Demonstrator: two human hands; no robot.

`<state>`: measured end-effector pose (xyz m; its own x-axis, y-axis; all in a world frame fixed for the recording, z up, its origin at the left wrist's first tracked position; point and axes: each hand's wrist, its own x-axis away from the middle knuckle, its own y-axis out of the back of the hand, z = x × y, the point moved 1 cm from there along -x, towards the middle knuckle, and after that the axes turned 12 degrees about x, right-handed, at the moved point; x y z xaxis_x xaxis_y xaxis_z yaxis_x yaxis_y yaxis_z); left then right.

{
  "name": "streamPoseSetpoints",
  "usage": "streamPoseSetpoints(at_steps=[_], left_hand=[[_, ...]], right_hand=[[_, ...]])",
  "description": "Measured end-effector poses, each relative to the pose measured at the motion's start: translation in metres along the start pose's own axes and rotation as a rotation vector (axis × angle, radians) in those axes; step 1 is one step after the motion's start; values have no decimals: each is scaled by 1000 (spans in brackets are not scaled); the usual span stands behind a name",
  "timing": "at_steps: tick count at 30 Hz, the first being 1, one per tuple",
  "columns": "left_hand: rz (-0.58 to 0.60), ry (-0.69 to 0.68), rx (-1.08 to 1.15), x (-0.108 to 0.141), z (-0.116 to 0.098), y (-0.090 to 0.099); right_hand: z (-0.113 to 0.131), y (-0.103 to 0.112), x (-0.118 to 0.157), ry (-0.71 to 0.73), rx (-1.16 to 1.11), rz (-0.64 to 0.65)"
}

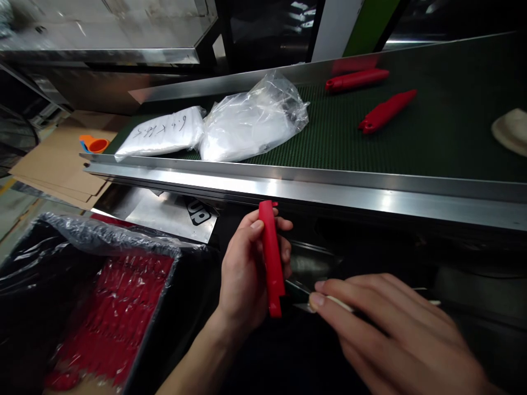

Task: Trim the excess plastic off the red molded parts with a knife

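Upright in my left hand (pixel 247 263) is a long red plastic part (pixel 272 258), gripped between thumb and fingers. It has a small tab at its top and a notch near its lower end. My right hand (pixel 387 323) is closed around a small bladed tool (pixel 302 306) with thin metal tips and a pale handle; my fingers hide most of it. The tips point left at the part's lower end, very close to it; whether they touch, I cannot tell. Two more red parts (pixel 357 80) lie on the green conveyor belt (pixel 329 142) beyond my hands.
A clear plastic bag (pixel 251 123) and a white packet with handwriting (pixel 160 131) rest on the belt. Metal side rails (pixel 313 189) edge it. Lower left stands a lined bin (pixel 177 258) of wrapped red parts. Cardboard sheets (pixel 53 159) carry an orange ring-shaped object (pixel 97 145).
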<state>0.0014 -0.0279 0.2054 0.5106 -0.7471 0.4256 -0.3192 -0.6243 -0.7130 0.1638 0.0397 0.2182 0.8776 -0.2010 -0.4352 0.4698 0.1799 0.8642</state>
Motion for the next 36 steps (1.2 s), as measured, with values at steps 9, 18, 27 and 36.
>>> streamPoseSetpoints(at_steps=[9, 18, 27, 36], left_hand=[[124, 53, -322, 19, 12, 9], [157, 107, -282, 31, 16, 9], [234, 196, -258, 33, 17, 6], [251, 167, -259, 29, 18, 5]], right_hand=[[-21, 6, -6, -124, 41, -82], [-24, 8, -14, -98, 78, -107], [-27, 7, -9, -79, 66, -100], [-33, 5, -5, -77, 103, -116]])
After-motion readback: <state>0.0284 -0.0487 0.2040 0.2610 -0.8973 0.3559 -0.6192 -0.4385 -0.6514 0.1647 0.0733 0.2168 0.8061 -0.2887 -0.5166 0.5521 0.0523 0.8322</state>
